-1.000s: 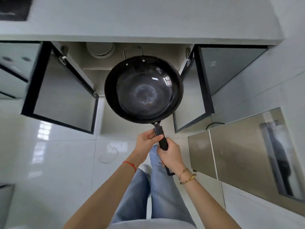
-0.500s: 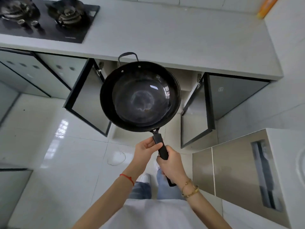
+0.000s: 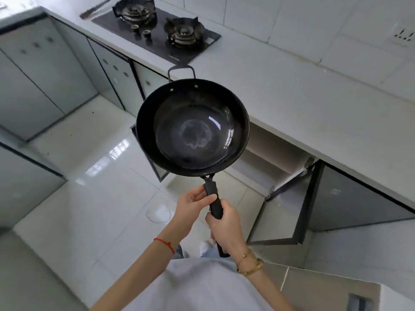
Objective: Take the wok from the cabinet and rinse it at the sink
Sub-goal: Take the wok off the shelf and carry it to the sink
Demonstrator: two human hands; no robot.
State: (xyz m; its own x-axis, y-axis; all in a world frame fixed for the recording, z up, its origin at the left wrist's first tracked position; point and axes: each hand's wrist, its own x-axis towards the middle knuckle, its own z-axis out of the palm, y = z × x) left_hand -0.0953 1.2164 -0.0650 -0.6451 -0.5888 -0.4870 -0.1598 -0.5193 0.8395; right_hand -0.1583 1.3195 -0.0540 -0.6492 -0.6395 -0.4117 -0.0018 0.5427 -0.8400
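1. Glossy pale floor tiles (image 3: 94,198) throw back window glare, and a faint ring-shaped mark (image 3: 158,213) shows on one tile below the wok.
2. A smooth light-grey countertop (image 3: 292,95) runs diagonally across the upper right, backed by white wall tiles with a socket (image 3: 403,35) near the right edge, cut off by the frame.
3. Set into the counter is a black glass hob (image 3: 157,32) with two round cast burners and two small knobs between them; its far left corner is blurred.
4. Below the counter, the cabinet (image 3: 265,151) stands open; a dark-framed door (image 3: 283,216) with a frosted panel swings out on the right, and the left door is mostly hidden behind the wok.
5. The wok (image 3: 193,129) is held in the air in front of the open cabinet, level with the counter edge. It is round, deep and black, with a dull greyish worn patch in the middle of its bowl, two rivets and a thin metal loop handle on the far rim.
6. Its long handle (image 3: 214,202) is matte black and straight; the lower end is hidden behind the right wrist.
7. The left hand (image 3: 193,204) wraps the handle near the bowl, thumb lying across the top.
8. The right hand (image 3: 226,227) clamps the handle just below, touching the left; gold bracelets sit on that wrist, a red thread on the other.
9. No sink can be made out.
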